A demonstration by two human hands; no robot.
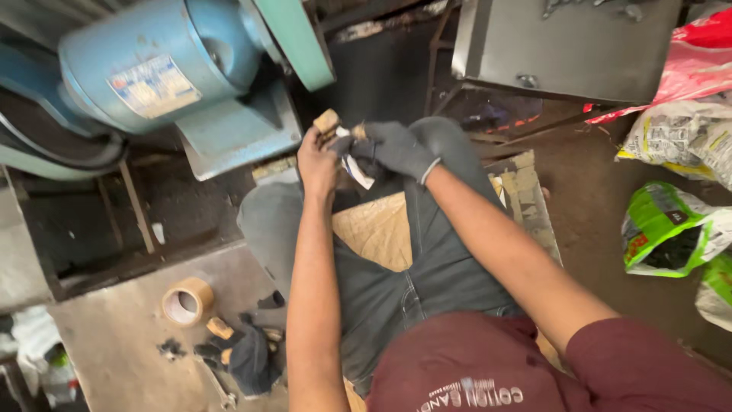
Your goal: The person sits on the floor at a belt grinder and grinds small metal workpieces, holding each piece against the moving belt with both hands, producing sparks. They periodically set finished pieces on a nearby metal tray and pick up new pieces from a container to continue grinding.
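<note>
Blue motor housing [152, 69] at upper left; tape roll [187, 301] on the floor below. Bare left hand [316, 160], forearm raised vertically, fingers closed on a small wooden block [327, 120]; gloved right hand [396, 149], arm extended diagonally, pinches a white strip [357, 169] beside the block, above the knees.

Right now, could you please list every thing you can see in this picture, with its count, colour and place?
Motor: one, blue, top left.
Metal box: one, grey, top right.
Tape roll: one, tan, floor at lower left.
Dark cloth: one, black, floor beside the tape roll.
Sacks: several, green, white and red, right edge.
Cardboard sheet: one, tan, under the legs.
Wooden piece: one, tan, in the bare hand.
Left hand: bare, gripping the wooden piece.
Right hand: grey glove, holding something small and white beside the left hand.
</note>
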